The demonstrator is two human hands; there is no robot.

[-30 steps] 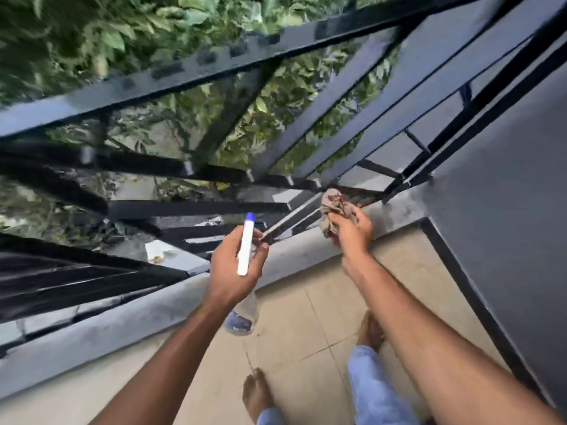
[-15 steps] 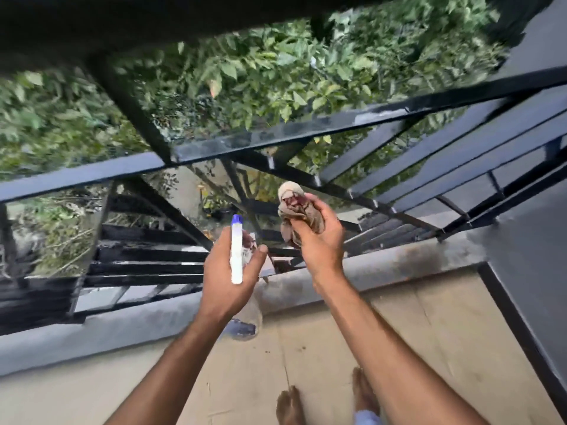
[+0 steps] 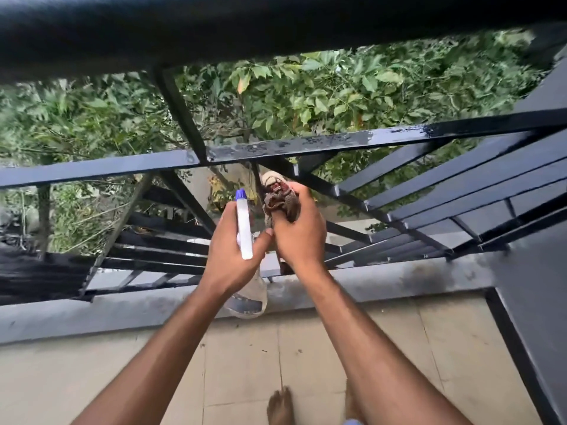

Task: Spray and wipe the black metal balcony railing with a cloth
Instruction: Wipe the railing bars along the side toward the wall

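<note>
A: First entry?
B: Railing (image 3: pixel 306 145): black metal, glossy. One flat horizontal rail with wet-looking patches on its top face, and diagonal bars and slats beneath it.

A: Second?
B: Cloth (image 3: pixel 280 199): bunched, brown and off-white with a red patch. It is gripped in the right hand (image 3: pixel 300 237) and raised to the bars just under that horizontal rail. I cannot tell whether it touches the metal.

A: Third?
B: Spray bottle (image 3: pixel 244 228): white head, blue nozzle tip pointing up toward the railing, clear body hanging below the fist. The left hand (image 3: pixel 233 250) is wrapped round its neck.

A: Any lettering to record?
B: One dark band near the bottle's base, too blurred to read.

A: How do the hands sit together?
B: Side by side, the left thumb just beside the right hand, each clamped on its own item.

A: Surroundings?
B: Grey ledge (image 3: pixel 399 280) under the railing. Beige tiled floor (image 3: pixel 245 363). One bare foot (image 3: pixel 280 406) at the bottom edge. Dark grey wall (image 3: pixel 537 271) on the right. Green foliage (image 3: pixel 337 93) beyond the bars.
</note>
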